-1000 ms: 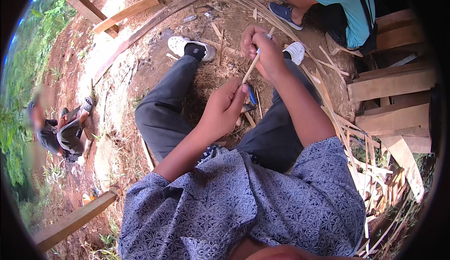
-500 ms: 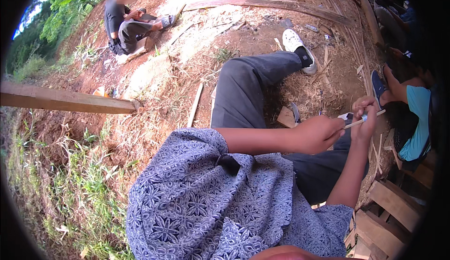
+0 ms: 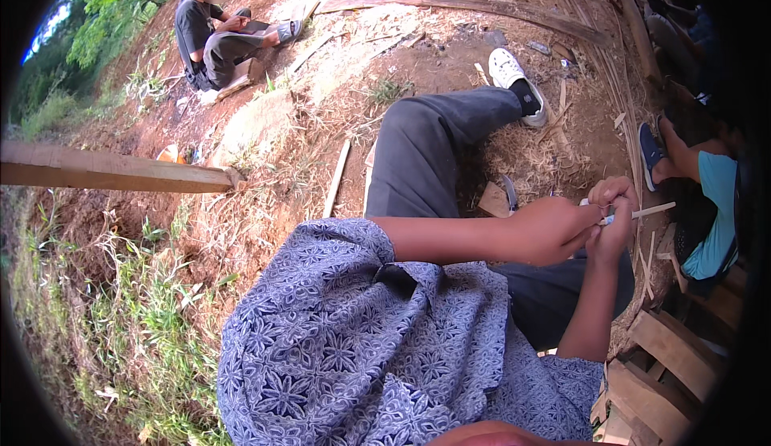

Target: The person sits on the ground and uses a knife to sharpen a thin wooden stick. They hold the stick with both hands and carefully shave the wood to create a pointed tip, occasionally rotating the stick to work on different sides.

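My left hand point(image 3: 556, 227) is closed around one end of a thin, pale wooden stick point(image 3: 657, 210). My right hand point(image 3: 614, 219) is closed right beside it, and the stick passes through its fingers, its free end poking out to the right. A small pale-blue and white thing point(image 3: 608, 220) shows at the right hand's fingers, pressed to the stick; its kind is too small to tell. Below the hands lies my bent leg in dark trousers. A curved blade point(image 3: 510, 193) lies by a wooden block point(image 3: 493, 200) on the ground, just beyond my left hand.
A wooden post point(image 3: 112, 168) juts in from the left. Stacked planks point(image 3: 675, 353) stand at lower right. A person in a light-blue garment point(image 3: 715, 213) sits close on the right; another person point(image 3: 221, 40) sits at far left. A long board point(image 3: 458, 4) and shavings cover the ground.
My hands have come closer together, the right one shifting left towards the left hand. More of the stick now sticks out to the right of my right hand.
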`<state>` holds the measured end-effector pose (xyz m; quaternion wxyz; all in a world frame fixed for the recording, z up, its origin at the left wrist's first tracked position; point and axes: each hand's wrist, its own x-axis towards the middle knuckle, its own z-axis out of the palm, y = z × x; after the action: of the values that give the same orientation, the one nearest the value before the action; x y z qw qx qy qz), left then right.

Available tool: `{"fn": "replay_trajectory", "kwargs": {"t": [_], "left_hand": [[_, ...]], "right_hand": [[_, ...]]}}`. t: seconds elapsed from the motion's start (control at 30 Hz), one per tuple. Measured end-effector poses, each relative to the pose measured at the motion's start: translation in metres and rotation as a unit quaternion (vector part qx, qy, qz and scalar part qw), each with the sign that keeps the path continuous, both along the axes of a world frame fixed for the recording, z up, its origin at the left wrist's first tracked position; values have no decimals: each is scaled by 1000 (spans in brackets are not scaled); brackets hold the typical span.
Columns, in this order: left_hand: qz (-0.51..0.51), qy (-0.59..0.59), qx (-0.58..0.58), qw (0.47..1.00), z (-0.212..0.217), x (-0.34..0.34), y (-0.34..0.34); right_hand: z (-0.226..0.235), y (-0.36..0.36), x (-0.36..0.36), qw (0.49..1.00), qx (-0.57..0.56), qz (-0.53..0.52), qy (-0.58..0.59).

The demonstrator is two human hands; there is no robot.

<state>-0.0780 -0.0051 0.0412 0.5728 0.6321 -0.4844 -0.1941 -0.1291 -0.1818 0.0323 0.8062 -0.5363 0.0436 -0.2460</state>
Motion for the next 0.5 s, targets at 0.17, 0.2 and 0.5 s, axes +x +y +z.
{"fn": "replay_trajectory", "kwargs": {"t": [0.17,0.2,0.5], "left_hand": [[-25,-2,-10,1000,1,-8,1],[-11,-7,-20,1000,1,-5,-1],[-28,-3,-23,999,8,-6,1]], "right_hand": [[30,-39,-1,992,103,-13,-75],[21,-22,-2,993,97,2,-64],[23,-12,-9,997,62,-12,-51]]}}
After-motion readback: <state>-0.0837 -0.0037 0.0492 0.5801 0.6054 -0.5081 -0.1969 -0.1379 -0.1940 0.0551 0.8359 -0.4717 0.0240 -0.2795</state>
